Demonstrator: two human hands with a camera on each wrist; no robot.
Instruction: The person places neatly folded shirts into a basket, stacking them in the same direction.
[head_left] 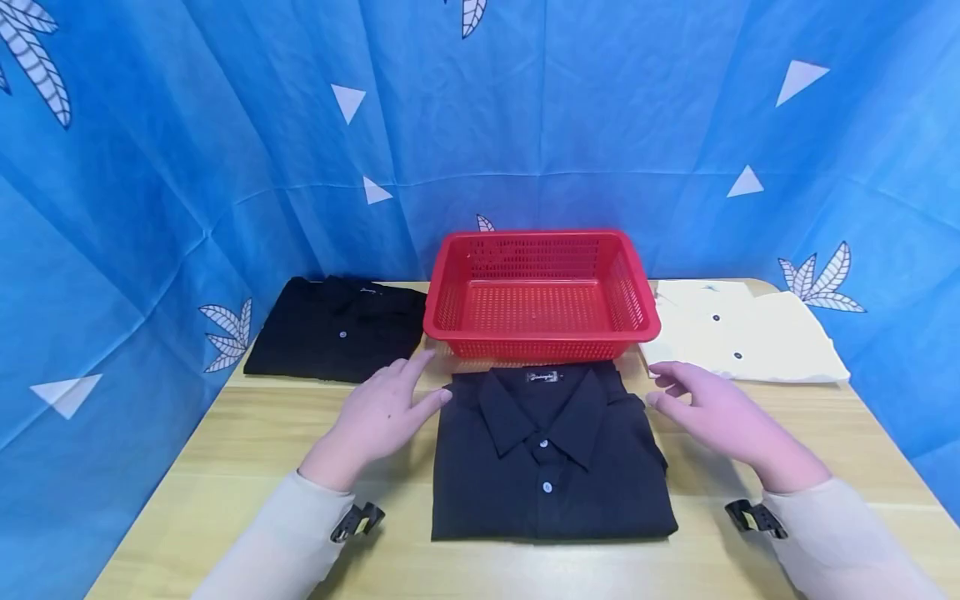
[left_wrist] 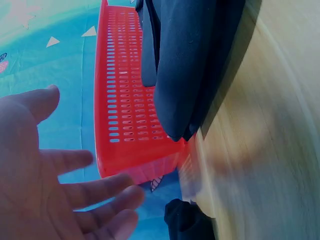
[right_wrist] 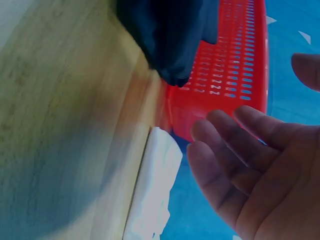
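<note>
A folded dark navy shirt (head_left: 487, 475) lies collar up on the table in front of the red basket, its collar toward the basket. My left hand (head_left: 382, 412) hovers at the shirt's left upper corner, fingers spread and holding nothing. On the opposite side, my right hand (head_left: 705, 412) hangs beside the shirt's right edge, fingers loosely bent with no object in them. Both wrist views show the palms bare, with the shirt (left_wrist: 185, 65) and the basket (right_wrist: 225, 100) just past the fingertips.
The red plastic basket (head_left: 540, 346) stands at the table's back, nothing inside it. To its left lies a folded black shirt (head_left: 315, 333); to its right, a folded white shirt (head_left: 787, 342). A blue patterned cloth (head_left: 600, 100) hangs behind the wooden table (head_left: 255, 450).
</note>
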